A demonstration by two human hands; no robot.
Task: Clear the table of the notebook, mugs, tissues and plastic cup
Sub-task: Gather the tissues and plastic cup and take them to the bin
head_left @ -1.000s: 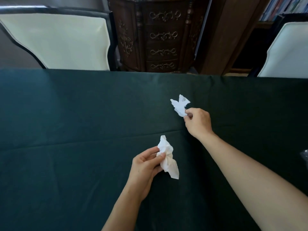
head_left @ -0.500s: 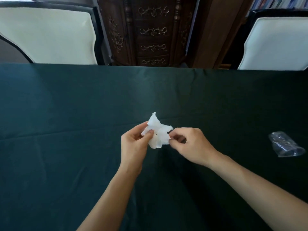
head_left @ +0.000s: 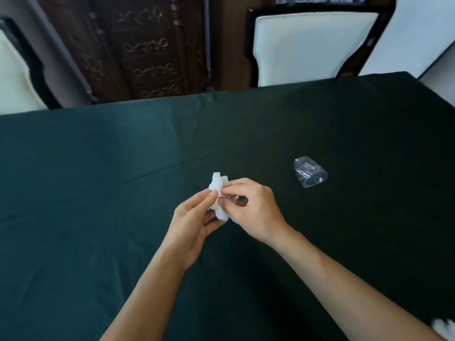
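**Both hands pinch the tissues; the cup lies off to the right**

Dark green cloth covers the table (head_left: 98, 205), with one long crease running across it from the left edge up toward the middle. Beyond the far edge stand a carved dark wood cabinet (head_left: 147, 50) with curled metal handles and a cream-backed chair (head_left: 307, 45) in a black frame; part of a second cream chair (head_left: 12, 77) shows at the far left.

Above the middle of the cloth, the two bare hands meet around the tissues (head_left: 218, 190), a crumpled white wad. The left hand (head_left: 194, 222) is turned palm-up, its thumb and fingers closed on the wad's left side. The right hand (head_left: 251, 207) comes in from the other side, knuckles up, with thumb and forefinger pinched on the same wad near its top. The fingertips of the two hands are touching or nearly so, and the paper pokes out above and below them. Whether this is one tissue or several pressed together cannot be told.

A clear plastic cup (head_left: 310, 174) lies on its side on the cloth, to the right of the hands and a little farther from the person. It sits apart from the right hand, touched by neither. Something small and white (head_left: 443, 328) shows at the bottom right corner, too blurred to identify.
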